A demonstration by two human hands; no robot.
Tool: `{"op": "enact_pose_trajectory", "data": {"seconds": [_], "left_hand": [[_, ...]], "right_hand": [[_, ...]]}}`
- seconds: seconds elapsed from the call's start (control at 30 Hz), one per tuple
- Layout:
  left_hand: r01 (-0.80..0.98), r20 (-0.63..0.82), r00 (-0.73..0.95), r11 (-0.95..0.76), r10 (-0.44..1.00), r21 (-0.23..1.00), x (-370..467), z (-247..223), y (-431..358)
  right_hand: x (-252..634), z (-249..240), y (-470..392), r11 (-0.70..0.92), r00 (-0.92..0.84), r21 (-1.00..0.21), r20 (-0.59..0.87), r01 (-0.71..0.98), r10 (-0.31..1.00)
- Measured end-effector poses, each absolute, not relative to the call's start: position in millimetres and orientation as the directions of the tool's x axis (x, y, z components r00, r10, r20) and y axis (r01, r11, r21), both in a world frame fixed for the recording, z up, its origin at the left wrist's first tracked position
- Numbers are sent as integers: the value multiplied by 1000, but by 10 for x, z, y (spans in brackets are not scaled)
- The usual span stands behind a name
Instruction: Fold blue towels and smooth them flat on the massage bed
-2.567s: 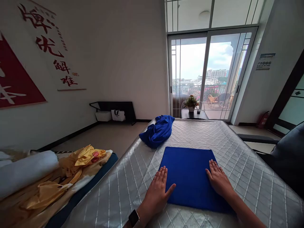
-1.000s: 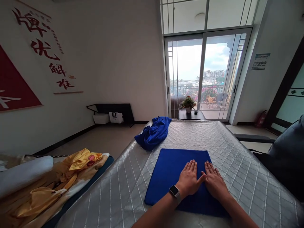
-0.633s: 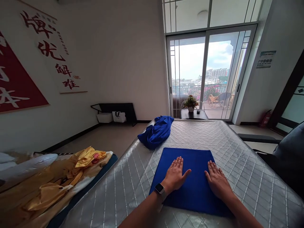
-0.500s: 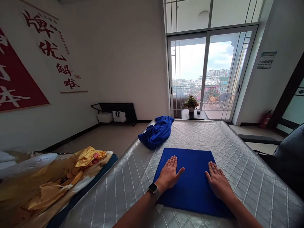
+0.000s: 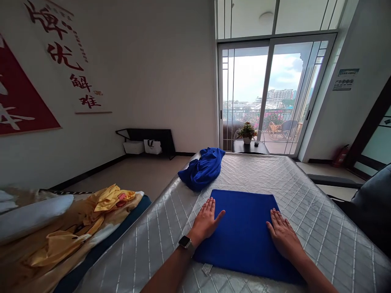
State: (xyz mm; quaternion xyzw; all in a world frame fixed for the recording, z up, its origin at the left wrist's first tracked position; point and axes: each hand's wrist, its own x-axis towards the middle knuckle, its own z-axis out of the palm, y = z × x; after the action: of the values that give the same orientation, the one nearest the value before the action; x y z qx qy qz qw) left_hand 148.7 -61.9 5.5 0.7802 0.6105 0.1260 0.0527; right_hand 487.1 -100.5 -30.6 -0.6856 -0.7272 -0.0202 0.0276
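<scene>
Resting L hand (image 5: 205,219) & R hand (image 5: 284,234) open, palms down, fingers tog., thumbs out, on opp. sides of flat blue cloth (image 5: 241,232), atop silver quilted surface (image 5: 256,171); reaching fwd, angled inward.

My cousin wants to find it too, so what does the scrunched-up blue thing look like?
Find the silvery quilted surface. At its far left edge sits a blue heap. It's crumpled and bunched, unlike the flat blue cloth under the hands.

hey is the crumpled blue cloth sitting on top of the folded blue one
No, the crumpled cloth lies on the silver cover, beyond the far edge of the folded cloth.
</scene>
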Motion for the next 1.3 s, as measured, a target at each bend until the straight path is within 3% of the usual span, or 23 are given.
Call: {"op": "enact_pose_trajectory", "data": {"seconds": [0.33,0.77,1.0,1.3], "left_hand": [[938,154,216,-248,964,240,1494,16,-609],[940,108,203,-224,973,258,1531,131,-669],[938,116,205,-228,972,260,1517,97,-644],[937,146,202,-234,968,257,1486,-35,-589]], "right_hand": [[4913,-368,-993,57,-53,-45,82,997,995],[5024,-228,-817,26,-26,-8,-54,1000,998],[4999,16,-401,58,-60,-63,-26,996,998],[4960,-106,-127,49,-49,-66,6,997,999]]}}
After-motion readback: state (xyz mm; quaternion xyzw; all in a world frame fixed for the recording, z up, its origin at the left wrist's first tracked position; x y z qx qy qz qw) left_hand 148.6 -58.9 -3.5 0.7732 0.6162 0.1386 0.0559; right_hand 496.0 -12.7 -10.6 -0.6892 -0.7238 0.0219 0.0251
